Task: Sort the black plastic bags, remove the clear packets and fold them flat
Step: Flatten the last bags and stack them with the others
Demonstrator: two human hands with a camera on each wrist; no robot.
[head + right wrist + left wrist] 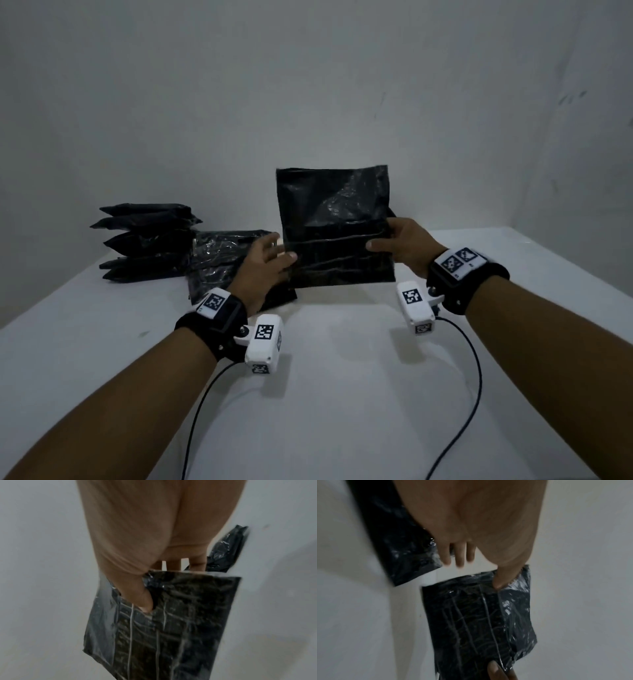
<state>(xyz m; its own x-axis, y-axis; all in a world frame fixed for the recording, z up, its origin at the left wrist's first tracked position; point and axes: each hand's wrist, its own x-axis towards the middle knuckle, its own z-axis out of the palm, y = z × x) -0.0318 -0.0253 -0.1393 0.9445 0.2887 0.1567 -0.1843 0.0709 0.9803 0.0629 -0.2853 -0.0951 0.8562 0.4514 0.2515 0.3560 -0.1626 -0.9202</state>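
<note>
White tabletop (342,394) and bare wall frame your work. You hold one black plastic bag (337,226) upright above that surface, your left hand (265,255) pinching its left edge with the thumb in front, your right hand (399,245) pinching the right edge likewise. Just left of the held bag lies a glossy wrapped bundle (222,260); beyond that, a stack of folded bags (147,243). Judging by this, several bags look finished, while the held one and the bundle remain.
</note>
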